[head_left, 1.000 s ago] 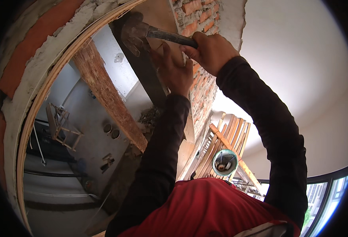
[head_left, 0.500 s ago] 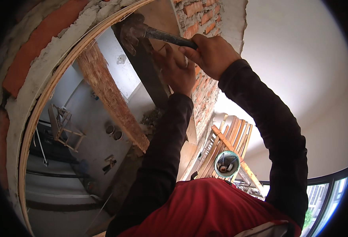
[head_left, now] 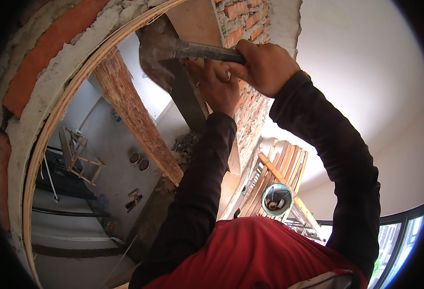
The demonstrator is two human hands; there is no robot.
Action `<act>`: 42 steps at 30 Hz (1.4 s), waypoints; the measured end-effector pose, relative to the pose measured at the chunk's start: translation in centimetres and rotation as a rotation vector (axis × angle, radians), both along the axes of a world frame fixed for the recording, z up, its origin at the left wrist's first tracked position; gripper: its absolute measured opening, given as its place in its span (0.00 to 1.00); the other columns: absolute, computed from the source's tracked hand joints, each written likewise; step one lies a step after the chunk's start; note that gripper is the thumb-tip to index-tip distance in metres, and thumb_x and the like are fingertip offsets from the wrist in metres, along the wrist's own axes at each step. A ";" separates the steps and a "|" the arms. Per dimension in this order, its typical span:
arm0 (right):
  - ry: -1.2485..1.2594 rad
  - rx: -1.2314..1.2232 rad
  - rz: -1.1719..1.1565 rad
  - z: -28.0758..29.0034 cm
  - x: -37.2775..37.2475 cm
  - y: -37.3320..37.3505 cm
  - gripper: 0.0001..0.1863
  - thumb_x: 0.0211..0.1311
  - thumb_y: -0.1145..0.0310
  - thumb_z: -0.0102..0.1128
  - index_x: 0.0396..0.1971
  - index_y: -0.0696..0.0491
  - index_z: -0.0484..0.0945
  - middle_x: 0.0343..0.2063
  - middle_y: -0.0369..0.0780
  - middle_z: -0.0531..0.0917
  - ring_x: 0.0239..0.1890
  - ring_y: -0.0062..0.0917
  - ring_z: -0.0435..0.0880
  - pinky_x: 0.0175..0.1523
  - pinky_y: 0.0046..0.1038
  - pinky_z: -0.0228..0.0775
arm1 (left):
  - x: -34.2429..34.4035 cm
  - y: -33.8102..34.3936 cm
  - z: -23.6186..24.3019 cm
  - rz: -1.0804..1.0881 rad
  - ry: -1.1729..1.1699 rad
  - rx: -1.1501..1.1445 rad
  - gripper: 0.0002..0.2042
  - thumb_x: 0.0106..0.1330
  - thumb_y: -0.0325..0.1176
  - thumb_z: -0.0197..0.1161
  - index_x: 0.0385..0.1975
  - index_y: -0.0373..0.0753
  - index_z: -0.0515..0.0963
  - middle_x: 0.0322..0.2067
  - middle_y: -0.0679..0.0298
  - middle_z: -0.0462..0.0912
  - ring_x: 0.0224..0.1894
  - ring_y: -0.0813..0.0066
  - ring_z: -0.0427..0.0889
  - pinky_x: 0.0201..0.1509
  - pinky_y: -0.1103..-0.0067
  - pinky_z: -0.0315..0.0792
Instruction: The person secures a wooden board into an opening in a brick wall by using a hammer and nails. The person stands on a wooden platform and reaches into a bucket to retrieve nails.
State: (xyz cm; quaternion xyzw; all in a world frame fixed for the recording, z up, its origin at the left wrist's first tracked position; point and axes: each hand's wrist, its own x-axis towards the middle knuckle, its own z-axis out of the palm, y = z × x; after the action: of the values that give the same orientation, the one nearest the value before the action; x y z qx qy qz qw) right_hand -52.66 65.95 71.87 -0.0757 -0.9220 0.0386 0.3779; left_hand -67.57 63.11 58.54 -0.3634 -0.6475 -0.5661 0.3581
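My right hand (head_left: 271, 69) is closed around the dark handle of a claw hammer (head_left: 158, 57). The worn, brownish hammer head hangs to the left, over a dark grey board (head_left: 189, 103). Just under the handle, my left hand (head_left: 217, 90) rests by the edge of that board and a plywood panel (head_left: 192, 21). Its fingers are bent and drawn together, their tips partly hidden by the handle; whatever they pinch is too small to make out.
A rough timber plank (head_left: 135, 115) slants across the opening on the left, framed by a bent-looking wooden edge (head_left: 53, 120). Exposed brickwork (head_left: 241, 21) rises beyond my hands. Below right, a bucket (head_left: 277, 200) with tools stands on wooden slats (head_left: 289, 164). Two pails (head_left: 143, 164) sit on the floor far below.
The hammer head has swung down and looks larger, lifted off the board. My right hand has shifted slightly right, while my left hand has hardly moved.
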 end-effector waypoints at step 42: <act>0.711 -1.159 0.436 -10.4 -1.8 -5.6 0.23 0.76 0.48 0.33 0.31 0.52 0.66 0.13 0.33 0.67 0.10 0.16 0.64 0.14 0.19 0.57 | -0.2 0.0 -0.2 -0.041 0.018 0.104 0.41 0.45 0.38 0.72 0.64 0.44 0.64 0.66 0.38 0.54 0.68 0.37 0.53 0.68 0.52 0.56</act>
State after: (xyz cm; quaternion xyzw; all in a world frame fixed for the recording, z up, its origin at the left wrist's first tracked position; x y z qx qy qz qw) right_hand -54.49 60.36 61.51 -0.0611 -0.5683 0.6192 0.5384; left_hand -67.78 63.07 58.29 -0.3625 -0.6065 -0.6028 0.3708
